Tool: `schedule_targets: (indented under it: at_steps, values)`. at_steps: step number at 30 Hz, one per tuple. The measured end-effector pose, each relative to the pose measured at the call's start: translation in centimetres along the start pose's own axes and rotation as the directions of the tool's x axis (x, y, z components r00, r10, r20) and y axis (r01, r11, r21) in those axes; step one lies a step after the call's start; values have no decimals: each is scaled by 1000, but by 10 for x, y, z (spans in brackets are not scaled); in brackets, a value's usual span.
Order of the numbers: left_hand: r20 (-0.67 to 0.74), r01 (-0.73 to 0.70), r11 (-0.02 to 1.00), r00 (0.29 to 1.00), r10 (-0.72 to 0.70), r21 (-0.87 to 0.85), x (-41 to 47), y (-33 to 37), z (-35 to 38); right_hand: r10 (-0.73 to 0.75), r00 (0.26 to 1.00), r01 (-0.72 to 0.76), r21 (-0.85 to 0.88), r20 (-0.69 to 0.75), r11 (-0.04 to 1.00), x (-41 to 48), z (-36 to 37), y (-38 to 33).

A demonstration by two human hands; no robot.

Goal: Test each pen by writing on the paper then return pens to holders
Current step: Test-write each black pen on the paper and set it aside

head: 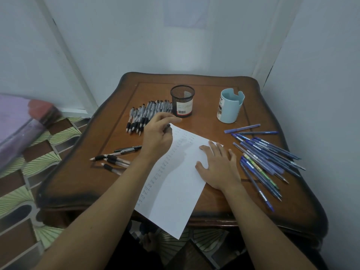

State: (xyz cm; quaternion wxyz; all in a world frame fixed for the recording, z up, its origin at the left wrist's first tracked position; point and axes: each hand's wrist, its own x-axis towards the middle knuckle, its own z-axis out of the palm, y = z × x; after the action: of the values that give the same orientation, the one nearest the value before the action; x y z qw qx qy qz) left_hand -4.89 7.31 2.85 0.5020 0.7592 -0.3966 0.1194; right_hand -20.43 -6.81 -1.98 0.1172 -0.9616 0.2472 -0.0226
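A white sheet of paper (pixel 175 184) lies across the wooden table (pixel 109 137), with columns of small handwritten words down its left side and top. My left hand (pixel 158 138) grips a black pen (pixel 168 127) whose tip rests at the paper's top left corner. My right hand (pixel 219 166) lies flat on the paper's right edge, fingers spread. A black mesh holder (pixel 182 101) and a light blue cup holder (pixel 229 108) stand at the back. Both look empty.
A row of black-grip pens (pixel 145 116) lies left of the mesh holder. Several more black pens (pixel 115 157) lie at the left edge. A pile of blue pens (pixel 266 158) covers the right side. Patterned floor and a purple bundle (pixel 17 129) are at left.
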Motion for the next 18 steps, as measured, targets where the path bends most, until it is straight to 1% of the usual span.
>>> schedule_targets:
  at_steps: [2, 4, 8, 11, 13, 14, 17, 18]
  values:
    - [-50, 116, 983, 991, -125, -142, 2, 2, 6, 2, 1000, -2, -7, 4, 1000, 0, -1, 0]
    - [-42, 187, 951, 978, -203, -246, 3, 1, 13, -1, 1000, 1, -8, 11, 1000, -1, -1, 0]
    - [-1, 284, 917, 955, -296, -279, 2, -5, 25, -13, 1000, 12, 10, 25, 1000, 0, -1, 2]
    - [56, 399, 839, 911, -408, -370, 7, -6, 37, -17, 999, 17, 7, 27, 1000, 2, 1, 3]
    - [83, 448, 821, 890, -449, -354, 12, -9, 45, -23, 999, 23, 5, 28, 1000, 2, 2, 4]
    - [98, 446, 832, 893, -440, -329, 15, -13, 50, -25, 999, 25, 8, 29, 1000, 3, 2, 4]
    - [163, 399, 898, 914, -372, -185, 23, -21, 57, -23, 999, 22, 21, 29, 1000, 1, 0, 4]
    - [179, 395, 903, 913, -366, -168, 24, -22, 60, -22, 999, 21, 23, 29, 1000, 1, 0, 4]
